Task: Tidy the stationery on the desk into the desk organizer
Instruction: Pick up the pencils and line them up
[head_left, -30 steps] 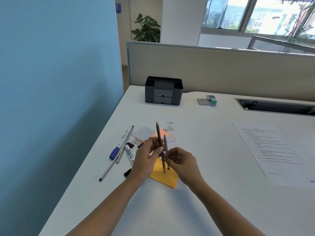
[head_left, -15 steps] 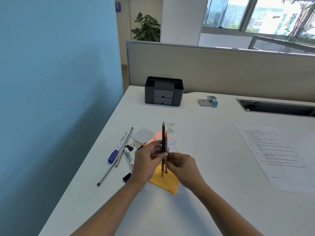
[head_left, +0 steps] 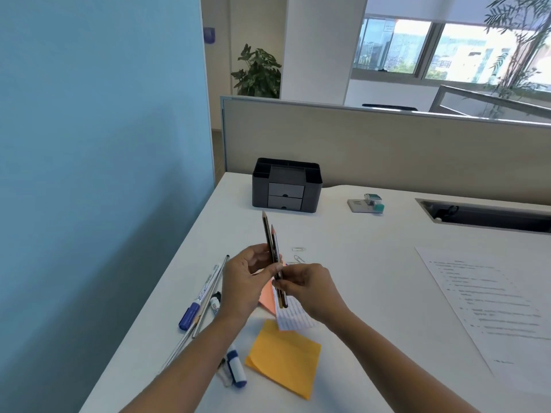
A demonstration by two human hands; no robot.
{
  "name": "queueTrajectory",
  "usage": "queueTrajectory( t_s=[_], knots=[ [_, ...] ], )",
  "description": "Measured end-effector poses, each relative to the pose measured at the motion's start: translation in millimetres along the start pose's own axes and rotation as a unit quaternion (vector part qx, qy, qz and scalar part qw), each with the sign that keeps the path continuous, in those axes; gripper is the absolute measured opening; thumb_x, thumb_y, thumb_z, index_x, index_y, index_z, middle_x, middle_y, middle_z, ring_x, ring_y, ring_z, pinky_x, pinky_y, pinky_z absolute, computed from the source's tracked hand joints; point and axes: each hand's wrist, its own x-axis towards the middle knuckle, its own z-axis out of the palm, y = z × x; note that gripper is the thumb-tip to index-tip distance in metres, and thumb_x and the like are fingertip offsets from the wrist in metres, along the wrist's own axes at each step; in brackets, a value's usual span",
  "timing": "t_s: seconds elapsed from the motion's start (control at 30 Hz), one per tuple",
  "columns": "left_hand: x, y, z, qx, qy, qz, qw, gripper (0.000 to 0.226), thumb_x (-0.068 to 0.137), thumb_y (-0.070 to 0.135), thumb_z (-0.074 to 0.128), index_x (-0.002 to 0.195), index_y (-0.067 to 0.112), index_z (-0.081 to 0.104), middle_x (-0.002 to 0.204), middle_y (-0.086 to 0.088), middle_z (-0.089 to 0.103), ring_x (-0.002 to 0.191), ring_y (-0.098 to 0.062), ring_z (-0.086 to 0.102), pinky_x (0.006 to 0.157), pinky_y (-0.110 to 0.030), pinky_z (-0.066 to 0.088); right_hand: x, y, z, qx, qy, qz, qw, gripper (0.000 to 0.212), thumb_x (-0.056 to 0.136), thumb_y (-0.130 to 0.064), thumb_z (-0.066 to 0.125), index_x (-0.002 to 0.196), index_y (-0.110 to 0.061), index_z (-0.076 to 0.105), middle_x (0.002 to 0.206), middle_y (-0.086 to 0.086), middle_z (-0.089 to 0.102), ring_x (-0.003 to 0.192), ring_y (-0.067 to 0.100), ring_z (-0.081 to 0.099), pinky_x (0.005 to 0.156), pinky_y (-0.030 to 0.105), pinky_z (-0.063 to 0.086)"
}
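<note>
Two dark pencils (head_left: 269,238) stand nearly upright side by side above the desk, tips up. My left hand (head_left: 246,281) grips them round the middle, and my right hand (head_left: 310,289) pinches them lower down. The black desk organizer (head_left: 286,184), with open top slots and two small drawers, stands at the far side of the white desk (head_left: 366,263), well beyond the pencils. On the desk under my hands lie an orange sticky pad (head_left: 283,357), a pink note (head_left: 268,299) and a printed label sheet (head_left: 293,317).
Left of my hands lie a blue-capped marker (head_left: 201,296), a thin silver pen (head_left: 210,296), another marker (head_left: 215,302) and a blue-capped item (head_left: 235,369). Paper clips (head_left: 298,254) lie ahead. A stapler (head_left: 366,202) sits right of the organizer. A printed sheet (head_left: 489,311) lies right, behind it a cable slot (head_left: 483,216).
The pencils rose off the orange pad and both hands moved up and forward with them. My view came closer to the desk.
</note>
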Motion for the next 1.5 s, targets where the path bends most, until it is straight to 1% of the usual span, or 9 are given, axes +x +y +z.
queueTrajectory(
  t_s=[0.1, 0.2, 0.3, 0.53, 0.7, 0.87, 1.03, 1.33, 1.5],
  knots=[
    [35.8, 3.9, -5.0, 0.051, -0.016, -0.008, 0.999, 0.031, 0.072, 0.003, 0.074, 0.099, 0.016, 0.062, 0.090, 0.004, 0.070, 0.080, 0.000, 0.067, 0.076, -0.011, 0.052, 32.3, -9.3, -4.5, -0.013, -0.001, -0.008, 1.000, 0.019, 0.082, -0.008, 0.067, 0.101, -0.005, 0.071, 0.086, 0.002, 0.070, 0.068, -0.003, 0.062, 0.071, 0.006, 0.048],
    [79.0, 10.2, -10.9, 0.102, -0.049, -0.024, 0.993, 0.040, 0.071, 0.013, 0.077, 0.107, 0.014, 0.061, 0.098, -0.002, 0.068, 0.092, -0.010, 0.065, 0.076, -0.008, 0.049, 67.6, -15.6, -13.2, -0.013, 0.023, 0.001, 1.000, 0.020, 0.083, -0.008, 0.066, 0.102, -0.005, 0.070, 0.093, 0.010, 0.072, 0.077, 0.011, 0.064, 0.080, 0.018, 0.051],
    [124.0, 8.9, -16.1, 0.186, -0.054, -0.017, 0.981, 0.043, 0.076, 0.025, 0.073, 0.115, 0.012, 0.060, 0.112, -0.005, 0.066, 0.103, -0.014, 0.061, 0.085, -0.018, 0.043, 105.6, -19.9, -24.8, -0.020, 0.047, 0.005, 0.999, 0.018, 0.083, -0.009, 0.066, 0.100, -0.004, 0.069, 0.095, 0.011, 0.072, 0.082, 0.015, 0.064, 0.088, 0.028, 0.051],
    [210.9, -16.2, -14.4, 0.440, -0.086, 0.023, 0.894, 0.056, 0.089, 0.040, 0.054, 0.136, 0.013, 0.041, 0.144, -0.005, 0.041, 0.132, -0.021, 0.037, 0.106, -0.031, 0.030, 199.1, -41.2, -51.5, -0.054, 0.103, -0.043, 0.992, 0.016, 0.085, -0.010, 0.064, 0.099, -0.004, 0.066, 0.091, 0.008, 0.070, 0.082, 0.013, 0.062, 0.082, 0.021, 0.047],
    [243.0, -38.9, -0.7, 0.497, -0.134, 0.057, 0.855, 0.069, 0.089, 0.041, 0.053, 0.145, 0.015, 0.021, 0.154, -0.004, 0.018, 0.143, -0.019, 0.012, 0.112, -0.034, 0.022, 267.6, -49.5, -56.1, -0.064, 0.143, -0.071, 0.985, 0.016, 0.086, -0.011, 0.063, 0.101, -0.005, 0.065, 0.095, 0.009, 0.070, 0.086, 0.017, 0.063, 0.082, 0.022, 0.045],
    [259.0, -60.6, 4.6, 0.546, -0.156, 0.074, 0.819, 0.075, 0.089, 0.043, 0.051, 0.147, 0.017, 0.011, 0.157, -0.001, 0.009, 0.144, -0.019, 0.006, 0.117, -0.038, 0.018, 330.9, -51.5, -58.2, -0.093, 0.152, -0.091, 0.980, 0.019, 0.087, -0.006, 0.060, 0.105, -0.003, 0.065, 0.101, 0.012, 0.069, 0.092, 0.021, 0.063, 0.088, 0.024, 0.047],
    [263.6, -72.5, 4.8, 0.534, -0.157, 0.094, 0.826, 0.072, 0.092, 0.040, 0.050, 0.148, 0.019, 0.009, 0.157, 0.001, 0.009, 0.143, -0.018, 0.017, 0.112, -0.030, 0.025, 373.8, -35.6, -53.6, -0.114, 0.174, -0.073, 0.975, 0.021, 0.088, -0.003, 0.056, 0.108, -0.002, 0.064, 0.103, 0.014, 0.067, 0.096, 0.028, 0.062, 0.089, 0.031, 0.049],
    [266.4, -82.3, 9.8, 0.564, -0.137, 0.140, 0.802, 0.070, 0.095, 0.039, 0.042, 0.148, 0.013, 0.004, 0.157, -0.005, 0.004, 0.145, -0.019, 0.000, 0.115, -0.027, 0.013, 407.9, -5.8, -36.1, -0.288, 0.084, -0.022, 0.954, 0.022, 0.087, -0.015, 0.059, 0.106, -0.004, 0.062, 0.109, 0.021, 0.061, 0.102, 0.035, 0.056, 0.082, 0.032, 0.045],
    [269.0, -84.9, 9.2, 0.556, -0.137, 0.144, 0.807, 0.067, 0.095, 0.037, 0.041, 0.147, 0.013, 0.006, 0.157, -0.005, 0.005, 0.145, -0.017, -0.001, 0.115, -0.025, 0.013, 408.9, -7.0, -35.3, -0.295, 0.071, -0.032, 0.952, 0.025, 0.089, -0.018, 0.054, 0.106, -0.002, 0.063, 0.108, 0.019, 0.064, 0.102, 0.033, 0.057, 0.085, 0.034, 0.047]
  ],
)
